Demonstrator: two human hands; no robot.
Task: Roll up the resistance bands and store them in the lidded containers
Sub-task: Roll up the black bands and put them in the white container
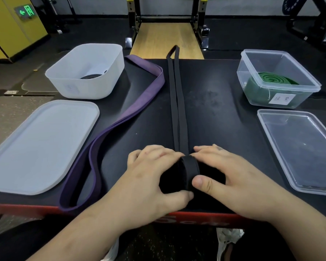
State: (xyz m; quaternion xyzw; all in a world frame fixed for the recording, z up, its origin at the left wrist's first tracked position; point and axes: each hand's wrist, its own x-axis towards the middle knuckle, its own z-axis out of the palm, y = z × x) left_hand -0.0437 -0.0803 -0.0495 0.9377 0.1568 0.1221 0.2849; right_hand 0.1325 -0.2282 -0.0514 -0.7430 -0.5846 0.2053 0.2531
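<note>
At the near edge of the surface (215, 119), the left hand (154, 172) and right hand (224, 178) each have a grip curled round the coiled end of the black band (190, 168). Its tail runs to the far edge; rolling onward, turns tight, seems the next need.

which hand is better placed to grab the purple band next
Probably left: the purple band lies to the left of the left hand, while the right hand would have to cross the black roll both hold.
</note>
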